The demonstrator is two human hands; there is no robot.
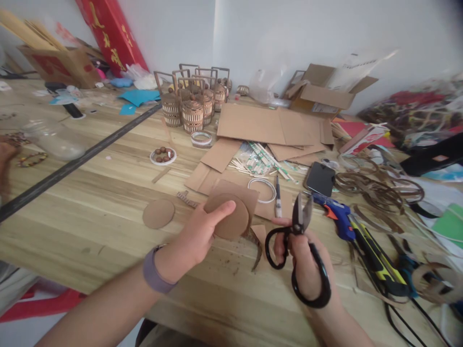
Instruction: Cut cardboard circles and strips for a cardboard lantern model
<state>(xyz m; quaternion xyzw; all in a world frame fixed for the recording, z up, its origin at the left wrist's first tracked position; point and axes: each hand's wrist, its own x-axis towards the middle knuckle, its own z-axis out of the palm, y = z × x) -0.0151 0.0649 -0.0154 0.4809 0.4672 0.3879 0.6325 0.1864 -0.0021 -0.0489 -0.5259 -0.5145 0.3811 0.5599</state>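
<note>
My left hand (pixel 202 229) grips a round cardboard disc (pixel 231 219), thumb on top, together with a squarish cardboard piece (pixel 249 196) behind it. The fingers beneath are hidden. In my right hand (pixel 307 260) is a pair of scissors (pixel 298 226) with black loop handles, fingers through the loops, blades pointing up and slightly apart. The scissors are to the right of the cardboard and do not touch it. Left of my left hand, another cardboard disc (pixel 158 214) lies flat on the wooden table (pixel 119 250). A curved dark strip (pixel 257 258) lies between my hands.
Small woven baskets with handles (pixel 193 115) stand at the back. Cardboard sheets (pixel 260 125), thin sticks (pixel 260 161) and a tape ring (pixel 262 190) lie ahead. To the right are a blue glue gun (pixel 338 217), a yellow-black cutter (pixel 379 262), a phone (pixel 320 178) and coiled strips (pixel 376 188).
</note>
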